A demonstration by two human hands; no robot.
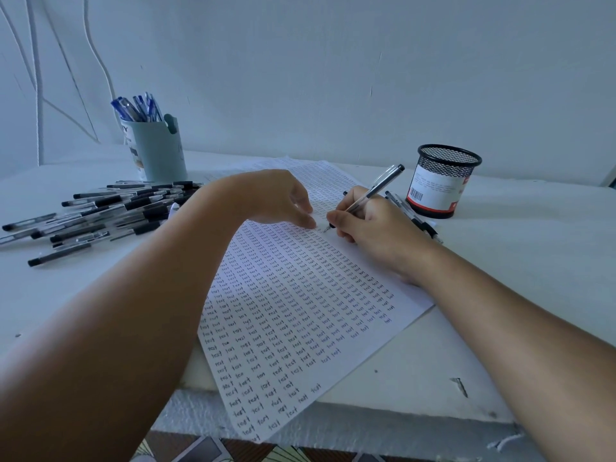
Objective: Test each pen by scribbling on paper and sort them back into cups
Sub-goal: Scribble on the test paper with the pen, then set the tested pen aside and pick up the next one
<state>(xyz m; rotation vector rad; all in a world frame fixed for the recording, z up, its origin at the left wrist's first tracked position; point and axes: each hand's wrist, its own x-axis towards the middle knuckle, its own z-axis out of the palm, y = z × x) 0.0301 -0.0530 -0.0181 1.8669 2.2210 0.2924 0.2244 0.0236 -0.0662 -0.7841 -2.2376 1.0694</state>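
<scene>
White paper (300, 311) lies on the table (500, 261); right hand (373, 225) grips a pen (373, 191), left hand (276, 198) rests loose-fingered on it.

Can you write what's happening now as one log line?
right hand: writing with pen | left hand: steadying paper | mesh cup: looks empty

We see a dim scene with a cool, bluish cast; the light is soft and even, with no glare. The pale plaster wall (366, 78) looks grey-blue and flat. Faint shadows lie on the white desk (533, 245) under the forearms and beside the black mesh pen cup (446, 181). The wide lens bows the desk's edge and stretches the forearms at the lower corners. The small handwritten words on the white paper sheet (300, 311) stay legible nearby, blurring farther off.
</scene>
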